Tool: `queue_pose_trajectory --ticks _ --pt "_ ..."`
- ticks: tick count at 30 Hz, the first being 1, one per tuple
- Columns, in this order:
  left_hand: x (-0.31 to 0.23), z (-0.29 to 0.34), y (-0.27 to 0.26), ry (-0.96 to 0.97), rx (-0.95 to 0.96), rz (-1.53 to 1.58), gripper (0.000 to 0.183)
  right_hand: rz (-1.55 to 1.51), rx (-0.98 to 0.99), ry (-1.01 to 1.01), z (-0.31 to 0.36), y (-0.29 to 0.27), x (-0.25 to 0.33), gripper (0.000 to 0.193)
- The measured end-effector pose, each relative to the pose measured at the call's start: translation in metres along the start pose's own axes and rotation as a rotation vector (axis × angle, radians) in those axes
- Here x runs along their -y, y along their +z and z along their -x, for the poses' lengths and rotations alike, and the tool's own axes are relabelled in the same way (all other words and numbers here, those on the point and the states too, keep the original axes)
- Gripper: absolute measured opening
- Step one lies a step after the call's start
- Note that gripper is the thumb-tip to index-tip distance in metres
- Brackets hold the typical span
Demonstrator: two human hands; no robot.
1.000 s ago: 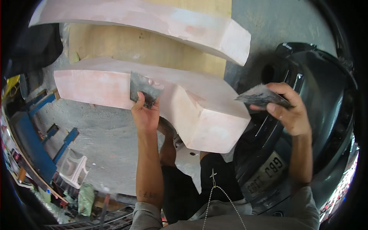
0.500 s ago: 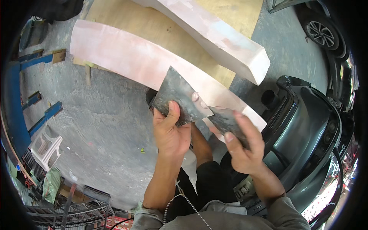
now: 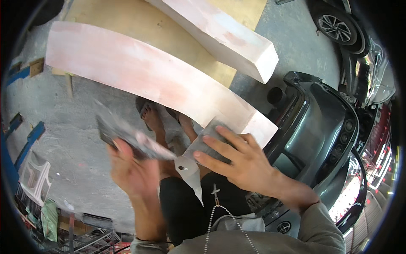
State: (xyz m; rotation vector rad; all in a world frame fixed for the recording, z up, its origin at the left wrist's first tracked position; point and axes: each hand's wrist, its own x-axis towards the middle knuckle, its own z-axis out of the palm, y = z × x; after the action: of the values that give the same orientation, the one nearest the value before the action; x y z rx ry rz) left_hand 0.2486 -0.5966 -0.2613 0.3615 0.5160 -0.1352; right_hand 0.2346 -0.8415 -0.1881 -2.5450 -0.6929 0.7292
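left hand (image 3: 137, 169) grips a grey plate (image 3: 124, 135) (blurred); right hand (image 3: 251, 167) holds a second plate (image 3: 199, 146).

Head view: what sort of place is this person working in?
Probably a vehicle body workshop: a dark car stands on the right, another vehicle's alloy wheel shows beyond it, and a long curved piece with pinkish, filler-like patches extends before the person.
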Motion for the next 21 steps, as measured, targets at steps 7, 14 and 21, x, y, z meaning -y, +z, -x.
queue_pose_trajectory --ticks 7,14,21 --pt "0.038 -0.105 -0.043 0.031 -0.185 -0.417 0.046 0.537 0.124 -0.145 -0.047 -0.014 -0.053 0.030" --pt "0.051 -0.130 -0.060 -0.049 -0.105 -0.402 0.045 0.714 0.335 -0.249 -0.074 0.006 -0.068 0.019" --pt "0.054 -0.131 -0.052 -0.039 -0.203 -0.401 0.044 0.720 0.551 -0.154 -0.070 0.005 -0.055 0.025"
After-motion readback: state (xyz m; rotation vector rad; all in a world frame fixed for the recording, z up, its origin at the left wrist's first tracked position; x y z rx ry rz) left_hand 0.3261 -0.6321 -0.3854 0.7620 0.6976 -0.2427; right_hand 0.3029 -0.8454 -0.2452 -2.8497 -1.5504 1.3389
